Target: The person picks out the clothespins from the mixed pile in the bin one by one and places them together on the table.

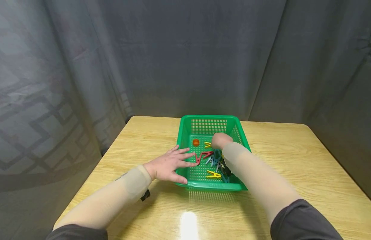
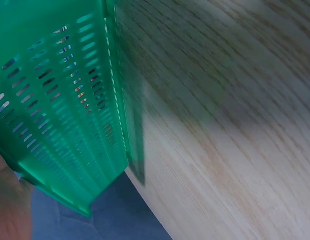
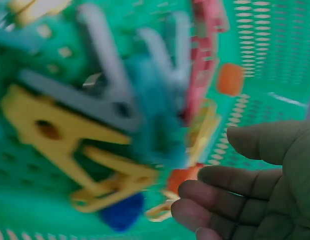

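A green plastic basket [image 1: 215,187] holds loose clothespins in several colours and an orange bottle cap [image 1: 196,142]. My left hand [image 1: 171,165] rests on its left rim, fingers spread over the inside. In the left wrist view only part of that hand [image 2: 9,205] shows beside the basket wall. My right hand [image 1: 220,140] reaches down inside, toward the back right. The right wrist view shows its fingers apart from the thumb, nothing between them, near an orange-red piece [image 3: 184,176] and a yellow clothespin [image 3: 204,132]. Grey, teal and red clothespins [image 3: 202,60] lie alongside.
The basket stands on a light wooden table [image 1: 293,160], whose left edge shows in the head view. Grey curtains [image 1: 185,60] hang behind and at both sides. A dark blue round piece [image 3: 122,212] lies under a yellow clothespin in the basket.
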Motion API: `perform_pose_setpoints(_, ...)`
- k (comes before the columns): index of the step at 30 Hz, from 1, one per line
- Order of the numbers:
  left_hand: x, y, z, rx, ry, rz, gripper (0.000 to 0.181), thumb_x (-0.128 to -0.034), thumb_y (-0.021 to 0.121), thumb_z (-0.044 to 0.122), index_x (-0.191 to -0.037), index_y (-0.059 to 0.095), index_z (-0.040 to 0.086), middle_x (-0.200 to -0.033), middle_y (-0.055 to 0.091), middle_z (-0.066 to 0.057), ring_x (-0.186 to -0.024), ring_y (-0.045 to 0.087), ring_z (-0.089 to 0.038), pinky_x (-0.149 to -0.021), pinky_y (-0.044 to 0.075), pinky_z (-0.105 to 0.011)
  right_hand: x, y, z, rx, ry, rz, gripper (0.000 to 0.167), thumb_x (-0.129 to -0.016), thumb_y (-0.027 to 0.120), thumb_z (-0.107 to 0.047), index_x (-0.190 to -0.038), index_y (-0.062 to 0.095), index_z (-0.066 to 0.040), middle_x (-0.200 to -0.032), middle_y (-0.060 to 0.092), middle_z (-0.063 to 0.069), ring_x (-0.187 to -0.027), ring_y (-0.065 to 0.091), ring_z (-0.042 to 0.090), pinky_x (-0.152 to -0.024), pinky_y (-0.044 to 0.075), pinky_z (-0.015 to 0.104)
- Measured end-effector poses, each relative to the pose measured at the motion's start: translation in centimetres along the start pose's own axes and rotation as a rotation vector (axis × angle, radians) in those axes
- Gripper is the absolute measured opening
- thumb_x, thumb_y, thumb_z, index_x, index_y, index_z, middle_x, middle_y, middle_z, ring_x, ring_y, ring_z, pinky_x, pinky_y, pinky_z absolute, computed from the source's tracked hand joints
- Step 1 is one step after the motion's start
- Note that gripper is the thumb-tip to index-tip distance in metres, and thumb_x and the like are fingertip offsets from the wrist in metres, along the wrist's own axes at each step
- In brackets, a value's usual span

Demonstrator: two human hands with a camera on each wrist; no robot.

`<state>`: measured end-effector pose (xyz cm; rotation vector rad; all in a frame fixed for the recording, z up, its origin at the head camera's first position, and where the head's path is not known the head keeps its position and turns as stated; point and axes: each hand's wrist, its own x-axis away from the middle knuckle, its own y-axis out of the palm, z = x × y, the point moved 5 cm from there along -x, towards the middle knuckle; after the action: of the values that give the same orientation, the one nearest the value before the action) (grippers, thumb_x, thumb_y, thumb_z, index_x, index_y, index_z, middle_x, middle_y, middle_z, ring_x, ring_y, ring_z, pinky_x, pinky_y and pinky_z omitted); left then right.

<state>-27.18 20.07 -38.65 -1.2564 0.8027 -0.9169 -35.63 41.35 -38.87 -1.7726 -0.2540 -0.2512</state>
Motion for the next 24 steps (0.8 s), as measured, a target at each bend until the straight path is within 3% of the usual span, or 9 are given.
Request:
perform_pose_setpoints(4, 0.0, 0.0, 0.1, 0.004, -0.005, -0.006, 0.068, -0.0868, 0.051, 0.064, -0.145, 0.045, 0.029, -0.157, 0.028, -0.003, -0.147, 0.010, -0.023, -0.115, 0.003, -0.053, -0.3, 1.3, 0.8, 0.013, 0.043, -0.023, 0.016, -0.092, 0.056, -0.018, -0.085, 0.066, -0.007, -0.089, 0.061, 0.010, -0.069, 0.049, 0.022, -0.056, 0.040, 0.033)
perform_pose_setpoints(9, 0.0, -0.1, 0.2, 0.001, -0.003, -0.008, 0.068, -0.0870, 0.051, 0.064, -0.145, 0.045, 0.028, -0.157, 0.028, -0.003, -0.147, 0.011, -0.023, -0.115, 0.003, -0.054, -0.7, 1.9, 1.5, -0.013, 0.029, -0.032, 0.015, -0.090, 0.059, -0.017, -0.082, 0.065, -0.005, -0.086, 0.061, 0.010, -0.068, 0.049, 0.023, -0.057, 0.041, 0.033)
perform_pose_setpoints(17, 0.0, -0.2, 0.0, 0.001, 0.002, -0.006, 0.068, -0.0871, 0.051, 0.064, -0.145, 0.046, 0.028, -0.156, 0.029, -0.002, -0.147, 0.013, -0.022, -0.115, 0.002, -0.053, -1.2, 1.9, 1.6, 0.020, -0.015, 0.005, 0.014, -0.089, 0.063, -0.018, -0.085, 0.068, -0.005, -0.089, 0.064, 0.011, -0.070, 0.052, 0.022, -0.059, 0.044, 0.034)
perform_pose_setpoints(24, 0.1, -0.1, -0.2, -0.011, 0.007, -0.002, 0.068, -0.0868, 0.051, 0.064, -0.145, 0.045, 0.029, -0.156, 0.030, -0.002, -0.146, 0.015, -0.023, -0.115, 0.003, -0.053, -1.4, 1.9, 1.6, 0.001, 0.011, -0.014, 0.013, -0.085, 0.069, -0.016, -0.089, 0.066, -0.004, -0.089, 0.061, 0.011, -0.072, 0.052, 0.024, -0.058, 0.044, 0.033)
